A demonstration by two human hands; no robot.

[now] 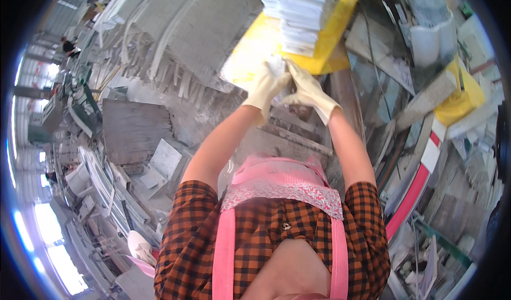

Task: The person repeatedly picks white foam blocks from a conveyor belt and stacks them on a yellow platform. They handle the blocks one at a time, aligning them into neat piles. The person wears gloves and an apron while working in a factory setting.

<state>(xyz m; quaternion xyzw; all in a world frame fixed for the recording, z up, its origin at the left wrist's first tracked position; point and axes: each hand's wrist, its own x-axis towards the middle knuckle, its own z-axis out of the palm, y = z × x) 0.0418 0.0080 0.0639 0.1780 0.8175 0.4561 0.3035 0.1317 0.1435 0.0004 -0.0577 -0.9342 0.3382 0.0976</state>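
Note:
Cream rubber gloves cover both my hands. My left hand (265,88) is closed about a small white block-like piece (276,64), whose exact kind I cannot make out in the glare. On the other side of that piece, my right hand (312,91) has its fingertips against it, with the thumb stretched out to the left. Just beyond my hands rises a tall stack of flat white pieces (299,26). Yellow sheeting (256,45) lies under and around the stack, brightly lit on its left.
Large grey slabs (197,26) stand at the far left, with strips hanging below. A dark worn board (136,130) lies left. To the right are a concrete beam (427,101), a yellow bag (462,93), white rolls (432,36) and a red-and-white bar (409,201).

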